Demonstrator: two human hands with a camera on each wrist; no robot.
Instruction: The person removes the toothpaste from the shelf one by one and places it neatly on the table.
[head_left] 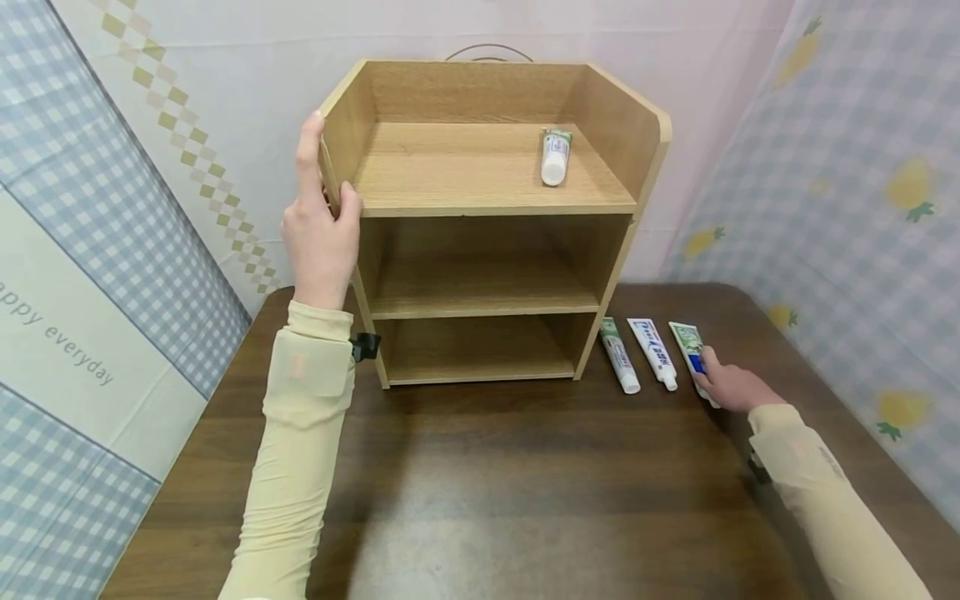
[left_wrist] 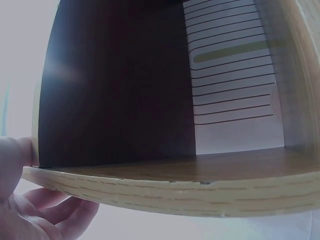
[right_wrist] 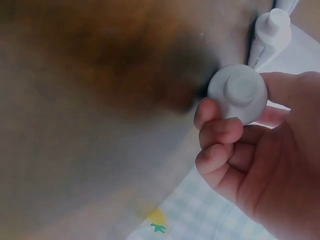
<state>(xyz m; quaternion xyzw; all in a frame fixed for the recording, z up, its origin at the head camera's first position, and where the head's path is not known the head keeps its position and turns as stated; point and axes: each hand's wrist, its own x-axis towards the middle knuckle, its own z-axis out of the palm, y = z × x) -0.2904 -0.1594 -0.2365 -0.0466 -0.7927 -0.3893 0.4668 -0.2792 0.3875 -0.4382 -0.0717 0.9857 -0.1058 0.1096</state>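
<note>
My left hand (head_left: 322, 242) grips the upper left side panel of a light wooden shelf unit (head_left: 465, 162). In the left wrist view, the thumb and curled fingers (left_wrist: 77, 217) are on either side of the wood edge (left_wrist: 150, 192). On the right, my right hand (head_left: 738, 387) holds a green, white and blue toothpaste tube (head_left: 686, 337) by its sides. Its round white cap (right_wrist: 243, 90) faces the right wrist camera, between thumb and fingers. Left of it lie a white and blue toothpaste tube (head_left: 654, 352) and a green and white toothpaste tube (head_left: 618, 356).
Another toothpaste tube (head_left: 555, 158) lies on the unit's top board, right of the middle, cap forward. Two lower compartments (head_left: 480, 346) open toward me. The unit stands on a dark wooden table (head_left: 487, 483). Patterned cloth (head_left: 847, 200) hangs on both sides and behind.
</note>
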